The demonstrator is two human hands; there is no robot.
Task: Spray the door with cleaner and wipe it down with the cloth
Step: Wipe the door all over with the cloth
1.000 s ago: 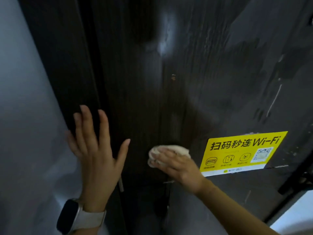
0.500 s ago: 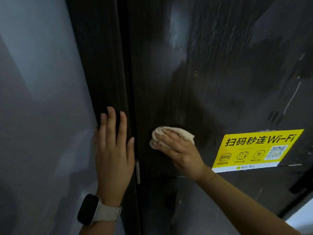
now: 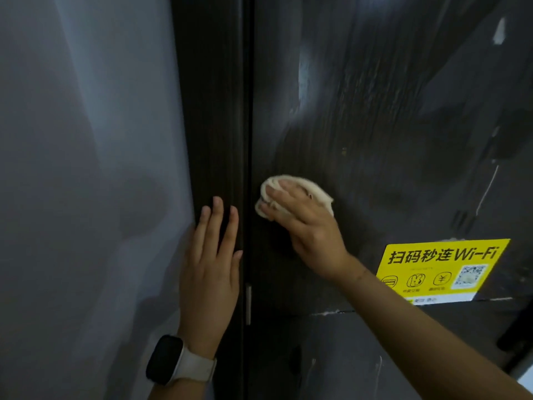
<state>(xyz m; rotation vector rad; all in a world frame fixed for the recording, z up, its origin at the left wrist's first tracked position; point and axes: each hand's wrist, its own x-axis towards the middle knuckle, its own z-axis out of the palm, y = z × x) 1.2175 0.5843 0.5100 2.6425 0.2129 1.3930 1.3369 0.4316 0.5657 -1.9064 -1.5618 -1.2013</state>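
The dark wood-grain door [image 3: 375, 116] fills the right of the view, with pale wet streaks on it. My right hand [image 3: 305, 226] presses a bunched cream cloth [image 3: 314, 192] flat against the door near its left edge. Its fingers lie straight over the cloth. My left hand [image 3: 212, 264] rests flat on the dark door frame [image 3: 213, 111], fingers straight and together, with a watch on the wrist. No spray bottle is in view.
A yellow Wi-Fi sticker [image 3: 438, 269] is stuck on the door to the right of my right hand. A grey wall [image 3: 86, 168] stands left of the frame. A metal latch plate [image 3: 248, 304] shows in the gap between door and frame.
The cloth and my right hand moved up and left toward the door's edge. My left hand closed its spread fingers and settled flat on the frame. The view shifted left.
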